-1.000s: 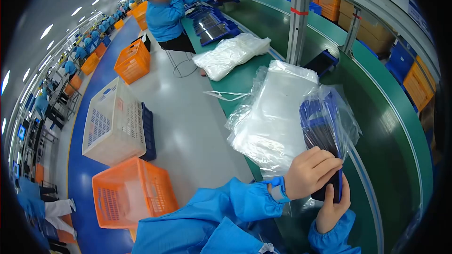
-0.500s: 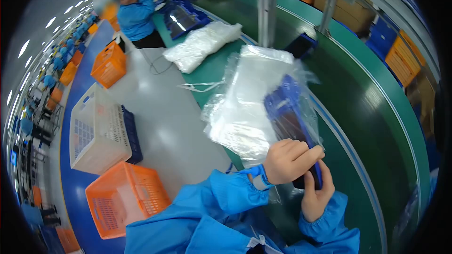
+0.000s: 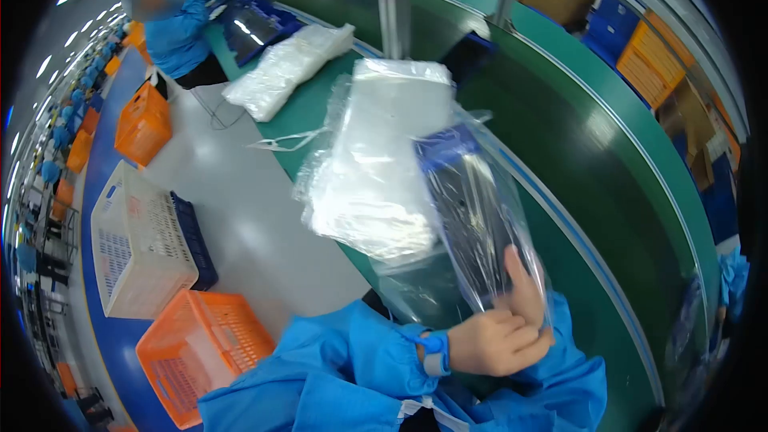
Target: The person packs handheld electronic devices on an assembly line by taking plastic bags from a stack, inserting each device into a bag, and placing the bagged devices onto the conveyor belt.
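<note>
A flat black panel with a blue end lies inside a clear plastic bag, tilted over the bench. My left hand, with a blue wristband, is closed at the near end of the bag, its fingers curled around the plastic. Just beyond it, my right hand grips the near end of the bagged panel, thumb laid along the top; its other fingers are mostly hidden. Under the panel's far end is a stack of clear plastic bags on the green bench.
Another bundle of plastic bags lies farther back. A dark device rests on the green conveyor near a metal post. At left stand a white crate and orange baskets. A co-worker in blue is at the far bench.
The panel's near end has gone deeper into the bag, now covered by plastic. My left hand has moved down to the near end. The view has shifted right.
</note>
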{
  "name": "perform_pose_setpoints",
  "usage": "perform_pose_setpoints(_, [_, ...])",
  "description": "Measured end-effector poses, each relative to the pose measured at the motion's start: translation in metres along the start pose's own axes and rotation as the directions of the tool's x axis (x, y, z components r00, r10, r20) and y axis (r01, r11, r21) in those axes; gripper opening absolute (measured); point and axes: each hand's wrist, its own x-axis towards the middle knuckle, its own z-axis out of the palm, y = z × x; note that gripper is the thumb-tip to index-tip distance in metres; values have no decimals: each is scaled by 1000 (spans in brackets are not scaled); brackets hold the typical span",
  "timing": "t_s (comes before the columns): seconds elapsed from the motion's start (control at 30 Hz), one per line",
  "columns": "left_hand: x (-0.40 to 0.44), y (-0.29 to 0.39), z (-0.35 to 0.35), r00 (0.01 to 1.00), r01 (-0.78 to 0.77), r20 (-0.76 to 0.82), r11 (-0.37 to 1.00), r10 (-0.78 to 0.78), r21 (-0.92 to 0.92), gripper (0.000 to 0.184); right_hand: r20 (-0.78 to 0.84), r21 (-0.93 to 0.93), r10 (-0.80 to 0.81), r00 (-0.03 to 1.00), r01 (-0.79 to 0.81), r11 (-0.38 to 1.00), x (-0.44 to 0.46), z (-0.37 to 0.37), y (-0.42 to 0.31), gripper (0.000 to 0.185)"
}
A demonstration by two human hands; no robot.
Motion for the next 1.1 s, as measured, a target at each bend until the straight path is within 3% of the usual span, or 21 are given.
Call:
perform_pose_setpoints(0.1, [-1, 4, 0, 1000, 5, 9, 999, -5, 34, 16, 136, 230, 175, 975, -203, 952, 9, -22, 10, 43])
perform_pose_setpoints(0.17, [0, 4, 0, 1000, 3, 29, 999, -4, 43, 16, 126, 157, 76, 989, -95, 983, 11, -19, 7, 43])
perform_pose_setpoints(0.2, [0, 5, 1, 999, 2, 40, 999, -3, 42, 15, 305, -403, -332, 893, 436, 804, 14, -27, 11, 42])
perform_pose_setpoints(0.23, [-5, 6, 9, 997, -7, 70, 995, 14, -102, 13, 421, -749, -670, 612, 651, 124, 17, -34, 15, 44])
perform_pose_setpoints(0.27, [-13, 11, 17, 995, -10, 97, 968, 36, -251, 12, 421, -784, -699, 577, 620, 40, 19, -44, 14, 43])
perform_pose_setpoints(0.3, [-22, 21, 20, 973, -18, 218, 972, 71, -235, 10, 374, -797, -702, 606, 598, 92, 24, -52, 12, 42])
perform_pose_setpoints(0.4, [-34, 23, 20, 961, -124, 223, 977, 162, -174, 11, 38, -728, -680, 732, 486, 483, 52, -82, -5, 41])
perform_pose_setpoints(0.43, [-37, 17, 12, 967, -49, 241, 990, 80, -130, 11, -118, -599, -703, 701, 514, 614, 59, -83, -23, 39])
perform_pose_setpoints(0.47, [-36, 8, -4, 967, 25, 255, 996, -2, -87, 13, -117, -642, -785, 608, 557, 527, 66, -103, -26, 39])
perform_pose_setpoints(0.5, [-37, 0, -18, 960, 99, 267, 994, -84, -46, 16, -365, -523, -696, 619, 481, 703, 69, -107, -42, 39])
perform_pose_setpoints(0.53, [-42, -7, -27, 956, 174, 234, 984, -175, 26, 18, -195, -718, -873, 447, 541, 438, 82, -140, -41, 39])
perform_pose_setpoints(0.6, [-57, -22, -42, 905, 339, 232, 935, -355, 110, 25, -110, -853, -930, 349, 448, 269, 105, -215, -46, 38])
perform_pose_setpoints(0.67, [-67, -32, -54, 819, 454, 285, 867, -497, 206, 34, -87, -974, -958, 273, 178, 139, 117, -282, -44, 37])
perform_pose_setpoints(0.77, [-81, -39, -64, 704, 513, 337, 776, -625, 366, 43, -214, -903, -912, 350, 285, 321, 142, -370, -48, 35])
perform_pose_setpoints(0.87, [-85, -41, -60, 658, 544, 339, 736, -672, 403, 42, -581, -678, -681, 446, 199, 708, 128, -417, -40, 39])
perform_pose_setpoints(0.9, [-84, -41, -59, 657, 560, 323, 728, -681, 395, 37, -443, -888, -727, 524, -146, 435, 118, -426, -40, 40])
perform_pose_setpoints(0.93, [-82, -42, -58, 656, 575, 303, 718, -691, 392, 32, -328, -908, -689, 647, -418, 39, 109, -424, -43, 43])
perform_pose_setpoints(1.0, [-82, -45, -56, 694, 555, 277, 739, -664, 382, 24, -392, -875, -609, 689, -484, 15, 102, -416, -50, 45])
perform_pose_setpoints(1.1, [-80, -50, -58, 714, 577, 219, 736, -665, 354, 14, -12, -851, -744, 668, -397, -343, 103, -439, -38, 45])
